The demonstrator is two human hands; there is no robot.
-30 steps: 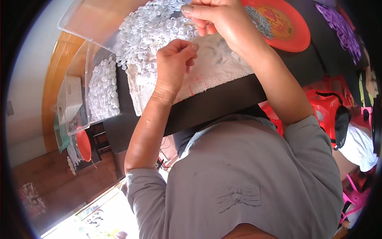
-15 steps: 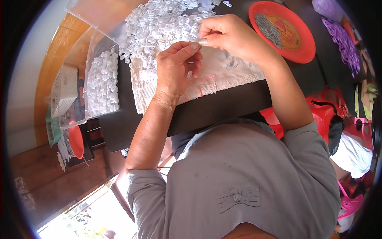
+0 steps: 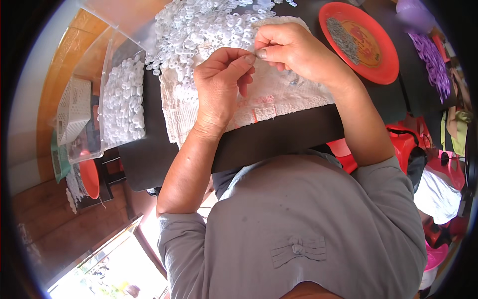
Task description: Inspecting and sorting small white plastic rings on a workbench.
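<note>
1. My left grip is pinching narrow, thumb to forefinger, above the cloth; I cannot tell what it is holding, if anything.
2. My right grip is also pinching narrow, its tips meeting the left's; anything between them is too small to make out.
3. The white pieces are lying heaped just beyond my left grip, partly over the cloth; the grey bits are resting in the red plate, rightward on the bench.
4. For such fine work, I should be pressing lightly and steadying both wrists.
</note>
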